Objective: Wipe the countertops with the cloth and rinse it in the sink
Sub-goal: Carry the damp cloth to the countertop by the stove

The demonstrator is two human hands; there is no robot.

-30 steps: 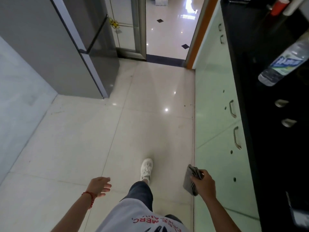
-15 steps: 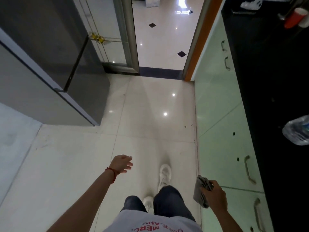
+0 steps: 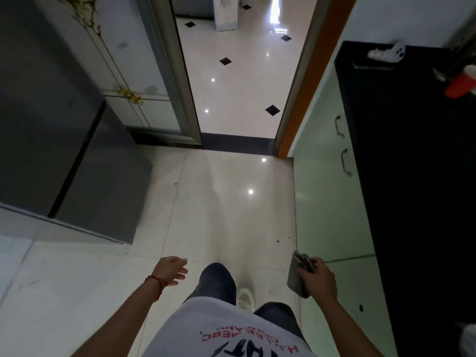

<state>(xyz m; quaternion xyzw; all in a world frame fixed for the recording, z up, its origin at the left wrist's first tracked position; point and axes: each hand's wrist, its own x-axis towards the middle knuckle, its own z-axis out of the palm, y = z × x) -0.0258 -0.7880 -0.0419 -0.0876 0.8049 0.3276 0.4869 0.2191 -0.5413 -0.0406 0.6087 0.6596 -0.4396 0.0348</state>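
the grey crumpled cloth is bunched up in my right hand, down low beside the cabinet fronts and off the counter, fingers curled tight round its top edge so most of it hangs below my fist.

biggest thing in view is the glossy cream tiled floor, with ceiling lights reflected in it. on my left there's a tall dark grey fridge, and behind it a frosted glass sliding door with gold trim. straight ahead the doorway opens onto more pale tile with little black diamond insets, and an orange-brown wooden door frame runs up its right side.

on my right are the pale green cabinet fronts with metal handles, topped by the long black countertop. at its far end sits something small and white, can't tell what it is, and a red-capped thing pokes in at the edge of view.

my left hand is out in front of me over the floor, fingers loosely spread, nothing in it, with a thin red thread bracelet on the wrist. i'm in dark blue jeans and a white t-shirt with red lettering, one white sneaker showing on the floor between my legs.
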